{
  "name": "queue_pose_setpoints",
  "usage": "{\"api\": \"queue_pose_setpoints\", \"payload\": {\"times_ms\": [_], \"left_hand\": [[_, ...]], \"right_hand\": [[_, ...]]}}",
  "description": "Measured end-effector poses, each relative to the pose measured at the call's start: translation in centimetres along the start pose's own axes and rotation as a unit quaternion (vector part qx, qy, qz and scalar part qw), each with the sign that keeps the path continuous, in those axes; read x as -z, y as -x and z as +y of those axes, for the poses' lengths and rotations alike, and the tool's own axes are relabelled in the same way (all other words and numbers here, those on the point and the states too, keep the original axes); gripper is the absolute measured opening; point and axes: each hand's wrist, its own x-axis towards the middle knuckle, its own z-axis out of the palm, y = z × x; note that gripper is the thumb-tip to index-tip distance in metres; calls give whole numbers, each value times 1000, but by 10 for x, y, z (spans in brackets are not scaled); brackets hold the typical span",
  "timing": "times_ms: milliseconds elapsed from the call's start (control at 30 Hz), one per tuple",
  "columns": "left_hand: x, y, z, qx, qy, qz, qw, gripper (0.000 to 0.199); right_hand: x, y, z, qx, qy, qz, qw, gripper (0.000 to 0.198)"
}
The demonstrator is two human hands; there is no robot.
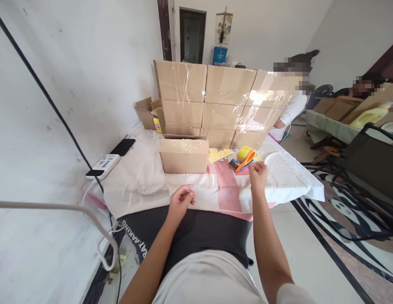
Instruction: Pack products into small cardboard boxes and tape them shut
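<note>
My left hand [183, 200] hovers over the table's near edge, its fingers loosely curled, the thumb apart and nothing between them. A small cardboard box [184, 157] stands in front of it, with shiny clear tape along its top. My right hand [258, 175] is closed, fingertips drawn together; whatever they may hold is hidden. Just left of those fingers lies an orange tape dispenser [246, 158] with a yellowish roll; whether they touch, I cannot tell. Behind rises a wall of taped cardboard boxes [222, 116], stacked in rows.
An open carton [146, 113] sits at the back left. A black phone [123, 147] and a white device [103, 165] lie on the tablecloth [133, 181]. One person [294, 109] is behind the boxes, another farther right. A dark chair [370, 177] stands at right.
</note>
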Motion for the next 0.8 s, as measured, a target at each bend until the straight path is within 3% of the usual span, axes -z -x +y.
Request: {"api": "queue_pose_setpoints", "payload": {"times_ms": [33,67,133,200,300,433,533,600,700,733,800], "left_hand": [[2,0,-2,-5,-10,-7,1000,34],[3,1,-3,-9,-23,-16,1000,33],[6,2,-6,-23,-59,-34,997,31],[9,3,-8,-46,-105,-52,992,28],[13,1,-10,-70,-142,-65,985,23],[22,-6,-17,-33,-138,-64,988,28],[33,-11,-27,13,-155,-12,988,47],[38,-15,-28,21,-175,44,983,46],[35,-35,-9,-94,-239,100,961,27],[30,-46,4,-160,-278,104,941,23],[17,-78,34,-278,-378,88,879,32]], "right_hand": [[-1,21,-10,7,-11,-34,999,34],[-4,43,-22,26,-41,-125,991,32],[-15,85,-48,107,-52,-334,935,27],[-27,116,-73,186,-21,-405,895,22],[-38,141,-97,287,87,-414,860,9],[-40,148,-113,381,219,-395,807,13],[-31,134,-132,368,153,-354,846,15],[-23,111,-152,334,75,-332,879,12],[-17,64,-185,282,-9,-367,886,8],[-18,48,-194,260,-20,-388,884,9],[-24,21,-209,222,-14,-432,874,13]]}}
